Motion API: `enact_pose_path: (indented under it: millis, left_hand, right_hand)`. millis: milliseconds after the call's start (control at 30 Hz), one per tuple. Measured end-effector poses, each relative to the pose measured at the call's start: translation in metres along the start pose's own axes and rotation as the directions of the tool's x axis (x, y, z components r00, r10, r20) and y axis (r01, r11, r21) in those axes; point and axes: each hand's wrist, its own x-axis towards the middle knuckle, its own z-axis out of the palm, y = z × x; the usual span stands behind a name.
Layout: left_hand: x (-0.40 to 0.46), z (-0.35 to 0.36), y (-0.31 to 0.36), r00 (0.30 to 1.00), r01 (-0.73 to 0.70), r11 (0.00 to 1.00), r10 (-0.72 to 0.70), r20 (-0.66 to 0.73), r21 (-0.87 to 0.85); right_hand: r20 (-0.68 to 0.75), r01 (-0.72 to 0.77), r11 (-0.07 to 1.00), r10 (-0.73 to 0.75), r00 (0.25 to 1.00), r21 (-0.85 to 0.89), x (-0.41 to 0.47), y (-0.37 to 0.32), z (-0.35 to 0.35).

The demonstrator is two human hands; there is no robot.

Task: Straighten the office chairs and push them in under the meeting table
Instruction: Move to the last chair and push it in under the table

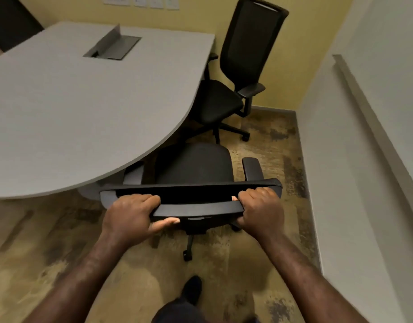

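Yellow walls (294, 66) close the far side, with pale papers (140, 1) pinned at the far left. A white partition wall (354, 159) with a metal ledge (373, 117) runs along the right. Mottled tan-brown carpet (266, 136) covers the floor.

Two black office chairs (194, 169) stand on mottled carpet (259, 264) at the grey table (84, 101)

Near black chair (194, 166) partly under grey table (84, 101); 2nd chair (233, 89) angled at table's end.
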Motion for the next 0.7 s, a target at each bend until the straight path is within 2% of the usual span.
enact_pose_path:
  millis: [167,300,500,700]
  left_hand:
    - [0.007,0.002,0.031,0.994,0.110,0.993,-0.109,-0.023,0.050]
    - [0.011,0.007,0.066,0.982,0.187,0.978,-0.184,-0.037,0.089]
    - [0.016,0.013,0.086,0.972,0.234,0.965,-0.229,-0.055,0.115]
    - [0.014,0.017,0.077,0.970,0.235,0.967,-0.227,-0.081,0.103]
  right_hand:
    - [0.158,0.049,0.998,-0.056,0.986,0.047,0.011,0.025,-0.013]
    - [0.226,0.084,0.995,-0.096,0.969,0.061,0.015,0.054,-0.023]
    - [0.224,0.117,0.990,-0.131,0.966,0.073,0.022,0.076,-0.022]
    - [0.222,0.156,0.983,-0.175,0.959,0.099,0.022,0.077,-0.016]
